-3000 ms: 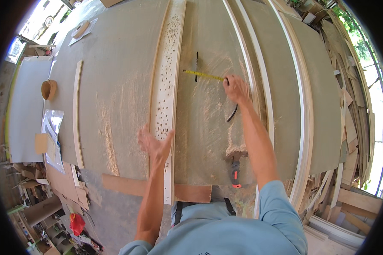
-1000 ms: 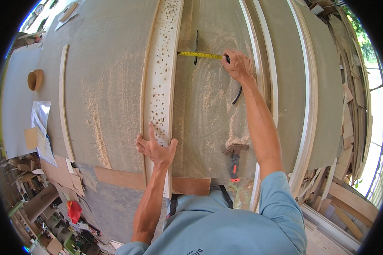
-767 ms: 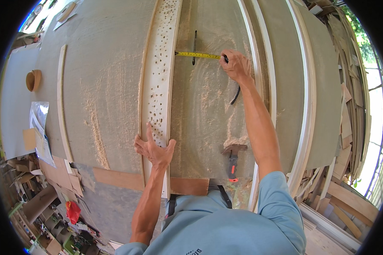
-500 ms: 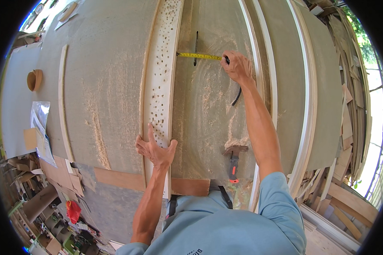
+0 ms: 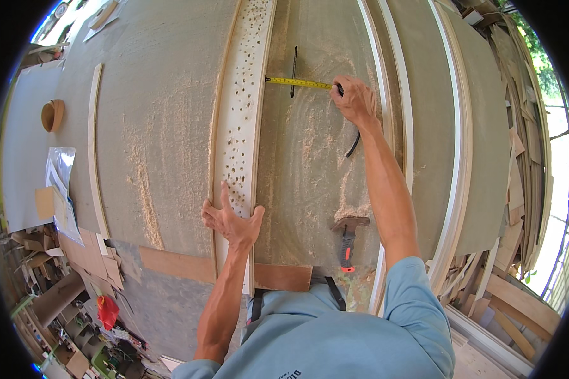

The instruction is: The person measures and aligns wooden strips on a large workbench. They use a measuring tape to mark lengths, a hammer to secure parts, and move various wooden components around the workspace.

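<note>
A long white board (image 5: 241, 114) dotted with small holes lies lengthwise on the grey worktop. Across its near end spreads my left hand (image 5: 235, 222), thumb at the right edge, index finger stretched forward on top, other fingers bent over the left edge. My right hand (image 5: 355, 98) is closed round a tape measure, whose case is mostly hidden in the fingers. Its yellow blade (image 5: 300, 83) runs left to the board's right edge. Beneath the blade lies a thin black rod (image 5: 294, 71). A black strip (image 5: 353, 144) rests below my right wrist.
A hammer (image 5: 348, 243) with a black and red handle lies left of my right forearm. Wood shavings (image 5: 144, 202) cover parts of the grey worktop (image 5: 183, 38). Long white-edged strips (image 5: 454, 158) lie at the right. A tape roll (image 5: 52, 116) and plastic sleeve (image 5: 62, 183) are at the left.
The view has shifted slightly. Both hands, the board and the stretched tape blade keep their places relative to one another.
</note>
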`<state>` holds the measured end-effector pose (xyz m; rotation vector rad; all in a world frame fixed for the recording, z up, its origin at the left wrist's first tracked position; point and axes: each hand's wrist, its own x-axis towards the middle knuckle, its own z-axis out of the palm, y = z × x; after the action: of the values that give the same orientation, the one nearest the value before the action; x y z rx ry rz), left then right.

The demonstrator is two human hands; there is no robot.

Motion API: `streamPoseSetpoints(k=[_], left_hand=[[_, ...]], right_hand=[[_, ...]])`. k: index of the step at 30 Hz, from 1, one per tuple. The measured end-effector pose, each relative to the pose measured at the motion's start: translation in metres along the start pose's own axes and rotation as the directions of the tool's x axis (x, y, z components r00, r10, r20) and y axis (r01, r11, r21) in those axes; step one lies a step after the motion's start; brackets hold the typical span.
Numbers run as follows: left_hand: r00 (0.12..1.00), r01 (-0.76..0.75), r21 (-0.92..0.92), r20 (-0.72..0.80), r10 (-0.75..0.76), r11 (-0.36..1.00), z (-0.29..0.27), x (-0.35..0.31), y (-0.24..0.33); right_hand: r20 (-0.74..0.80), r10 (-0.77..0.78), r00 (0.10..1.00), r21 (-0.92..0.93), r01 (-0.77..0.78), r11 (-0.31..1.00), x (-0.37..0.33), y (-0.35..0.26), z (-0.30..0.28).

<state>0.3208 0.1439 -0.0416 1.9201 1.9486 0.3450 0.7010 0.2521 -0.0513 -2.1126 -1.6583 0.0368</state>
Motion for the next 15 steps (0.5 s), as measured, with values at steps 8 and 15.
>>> streamPoseSetpoints(k=[8,15], left_hand=[[1.0,0.003,0.002,-0.001,-0.003,1.0,0.0004,-0.0004,0.0014],[1.0,0.012,-0.013,0.015,-0.012,1.0,-0.0009,0.0001,0.0027]], right_hand=[[-0.016,-0.007,1.0,0.003,0.007,1.0,-0.0012,0.0008,0.0001],[-0.015,-0.015,1.0,-0.001,0.015,1.0,-0.0007,0.0022,0.0012]])
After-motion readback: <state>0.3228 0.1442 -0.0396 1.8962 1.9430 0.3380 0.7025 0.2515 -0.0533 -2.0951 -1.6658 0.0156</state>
